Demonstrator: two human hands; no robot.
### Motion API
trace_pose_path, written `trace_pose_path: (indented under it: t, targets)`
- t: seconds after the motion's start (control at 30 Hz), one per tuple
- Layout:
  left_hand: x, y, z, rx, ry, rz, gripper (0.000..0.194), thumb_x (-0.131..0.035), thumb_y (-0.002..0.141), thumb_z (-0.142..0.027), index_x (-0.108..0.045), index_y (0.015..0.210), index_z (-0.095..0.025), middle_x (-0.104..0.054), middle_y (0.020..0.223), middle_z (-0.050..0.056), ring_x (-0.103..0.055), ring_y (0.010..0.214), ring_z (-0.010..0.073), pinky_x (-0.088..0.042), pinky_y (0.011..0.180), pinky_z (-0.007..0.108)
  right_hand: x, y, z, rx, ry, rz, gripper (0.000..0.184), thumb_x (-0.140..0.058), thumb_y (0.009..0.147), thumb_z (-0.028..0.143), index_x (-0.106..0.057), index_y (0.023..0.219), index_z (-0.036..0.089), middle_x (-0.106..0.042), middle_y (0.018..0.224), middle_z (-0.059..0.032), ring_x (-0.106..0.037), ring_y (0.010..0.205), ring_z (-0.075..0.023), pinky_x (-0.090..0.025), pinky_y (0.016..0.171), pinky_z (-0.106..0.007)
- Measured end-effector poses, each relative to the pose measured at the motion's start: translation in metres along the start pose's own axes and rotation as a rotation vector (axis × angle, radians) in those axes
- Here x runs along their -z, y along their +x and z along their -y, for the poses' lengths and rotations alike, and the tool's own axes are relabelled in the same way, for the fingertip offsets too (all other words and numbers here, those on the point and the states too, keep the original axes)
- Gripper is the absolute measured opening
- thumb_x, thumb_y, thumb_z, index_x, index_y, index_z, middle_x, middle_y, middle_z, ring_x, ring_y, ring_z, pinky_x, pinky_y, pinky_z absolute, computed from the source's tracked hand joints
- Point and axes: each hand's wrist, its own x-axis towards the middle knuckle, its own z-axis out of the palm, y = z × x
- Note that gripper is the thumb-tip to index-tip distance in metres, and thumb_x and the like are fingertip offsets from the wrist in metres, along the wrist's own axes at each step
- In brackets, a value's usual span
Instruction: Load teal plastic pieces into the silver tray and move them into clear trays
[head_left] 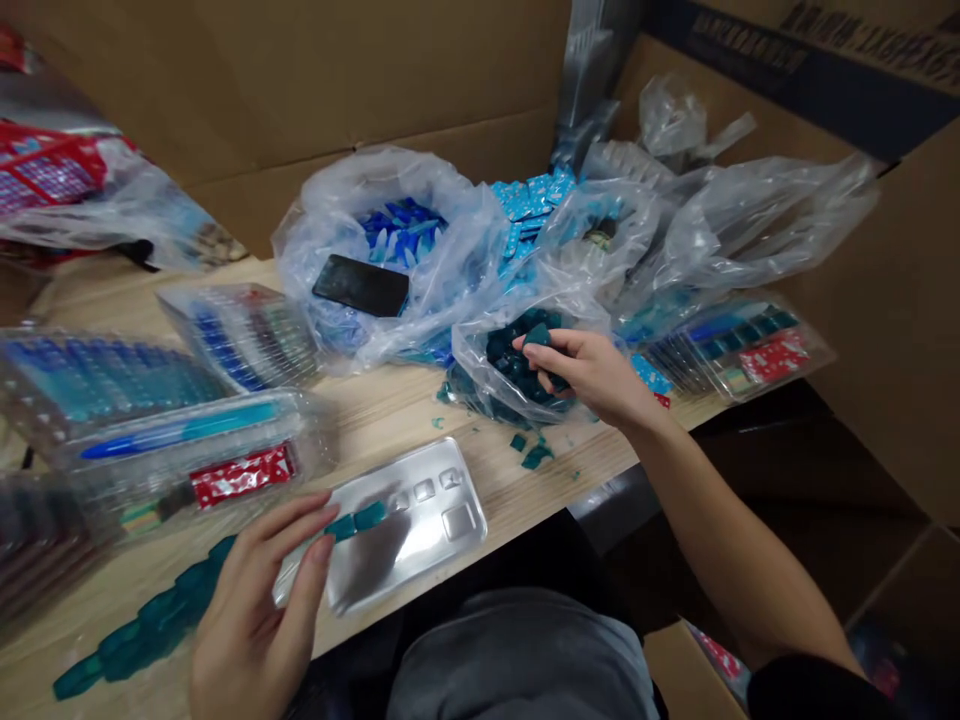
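Note:
My left hand (259, 605) rests at the near edge of the wooden table (390, 420). Its fingers are closed on the end of a long row of teal pieces (172, 610) that reaches onto a clear plastic tray (420, 520). My right hand (589, 375) is inside a clear plastic bag of dark teal pieces (510, 360), pinching one teal piece (537, 336) between thumb and fingers.
A black phone (360, 285) lies on a bag of blue pieces (401, 235). Stacks of filled clear packs (150, 420) stand at the left, and more packs (739, 345) at the right. Loose teal bits (534, 452) lie by the bag. Cardboard walls surround the table.

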Motion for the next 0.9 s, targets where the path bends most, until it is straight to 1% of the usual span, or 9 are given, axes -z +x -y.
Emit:
trace_pose_path:
  t: [0.1, 0.2, 0.3, 0.37, 0.47, 0.57, 0.7, 0.77, 0.9]
  targets:
    - [-0.009, 0.014, -0.020, -0.042, -0.067, 0.003, 0.026, -0.055, 0.090, -0.008, -0.063, 0.109, -0.022, -0.065, 0.111, 0.001, -0.060, 0.108, 0.0124, -0.043, 0.097, 0.024, -0.002, -0.023, 0.017, 0.012, 0.266, 0.030, 0.035, -0.052, 0.092, 0.037, -0.067, 0.113, 0.013, -0.050, 0.057, 0.0049, -0.044, 0.047, -0.0068, -0.034, 0.044, -0.019]
    - [-0.017, 0.028, -0.039, -0.068, -0.187, 0.000, 0.031, -0.054, 0.090, -0.006, -0.063, 0.114, -0.025, -0.065, 0.111, 0.000, -0.060, 0.105, 0.0116, -0.046, 0.095, 0.023, -0.015, -0.046, 0.040, 0.064, 0.417, 0.167, 0.028, -0.062, 0.087, 0.027, -0.071, 0.112, 0.016, -0.057, 0.060, 0.0046, -0.051, 0.053, -0.0069, -0.042, 0.051, -0.018]
    - [-0.023, 0.039, -0.050, -0.047, -0.336, 0.024, 0.033, -0.055, 0.092, -0.010, -0.062, 0.120, -0.027, -0.065, 0.107, -0.001, -0.061, 0.099, 0.0108, -0.050, 0.088, 0.021, -0.034, -0.060, 0.051, 0.209, 0.379, 0.232, 0.031, -0.059, 0.089, 0.021, -0.069, 0.118, 0.017, -0.071, 0.096, -0.0024, -0.066, 0.090, -0.0112, -0.051, 0.080, -0.021]
    - [-0.026, 0.043, -0.051, -0.016, -0.403, 0.039, 0.030, -0.057, 0.092, -0.014, -0.062, 0.118, -0.027, -0.064, 0.104, 0.000, -0.061, 0.096, 0.0102, -0.051, 0.084, 0.020, -0.046, -0.063, 0.051, 0.278, 0.324, 0.252, 0.037, -0.053, 0.093, 0.019, -0.062, 0.129, 0.017, -0.069, 0.118, -0.0058, -0.061, 0.113, -0.0129, -0.047, 0.096, -0.023]
    - [-0.027, 0.042, -0.048, 0.006, -0.433, 0.062, 0.022, -0.060, 0.091, -0.013, -0.063, 0.109, -0.025, -0.063, 0.101, 0.000, -0.061, 0.097, 0.0097, -0.050, 0.085, 0.018, -0.060, -0.064, 0.046, 0.332, 0.252, 0.276, 0.044, -0.048, 0.095, 0.017, -0.051, 0.139, 0.014, -0.062, 0.132, -0.0096, -0.056, 0.124, -0.0139, -0.043, 0.105, -0.025]
    - [-0.028, 0.039, -0.041, 0.016, -0.414, 0.065, 0.016, -0.057, 0.091, -0.010, -0.061, 0.100, -0.022, -0.063, 0.095, 0.000, -0.061, 0.092, 0.0097, -0.050, 0.081, 0.018, -0.071, -0.065, 0.044, 0.278, 0.327, 0.252, 0.043, -0.058, 0.092, 0.020, -0.051, 0.134, 0.020, -0.064, 0.129, -0.0068, -0.060, 0.118, -0.0141, -0.048, 0.100, -0.026]
    - [-0.029, 0.032, -0.036, -0.030, -0.216, 0.018, 0.013, -0.056, 0.090, -0.009, -0.057, 0.095, -0.021, -0.062, 0.088, -0.001, -0.060, 0.084, 0.0102, -0.050, 0.075, 0.021, -0.090, -0.069, 0.044, 0.177, 0.475, 0.043, 0.028, -0.074, 0.081, 0.024, -0.056, 0.102, 0.026, -0.068, 0.088, 0.0036, -0.068, 0.079, -0.0105, -0.055, 0.070, -0.019]
    - [-0.031, 0.029, -0.036, -0.066, -0.108, -0.019, 0.013, -0.057, 0.089, -0.008, -0.055, 0.094, -0.021, -0.061, 0.086, -0.001, -0.059, 0.081, 0.0103, -0.050, 0.074, 0.022, -0.098, -0.072, 0.043, 0.215, 0.397, -0.046, 0.022, -0.072, 0.082, 0.023, -0.056, 0.097, 0.025, -0.066, 0.084, 0.0030, -0.066, 0.077, -0.0109, -0.054, 0.070, -0.020]
    - [-0.032, 0.022, -0.038, -0.099, -0.040, -0.048, 0.015, -0.053, 0.088, -0.007, -0.052, 0.093, -0.021, -0.060, 0.082, -0.002, -0.058, 0.075, 0.0105, -0.050, 0.069, 0.023, -0.107, -0.078, 0.037, 0.387, 0.181, -0.051, 0.024, -0.057, 0.090, 0.013, -0.060, 0.112, 0.023, -0.070, 0.091, -0.0032, -0.066, 0.084, -0.0140, -0.055, 0.076, -0.025]
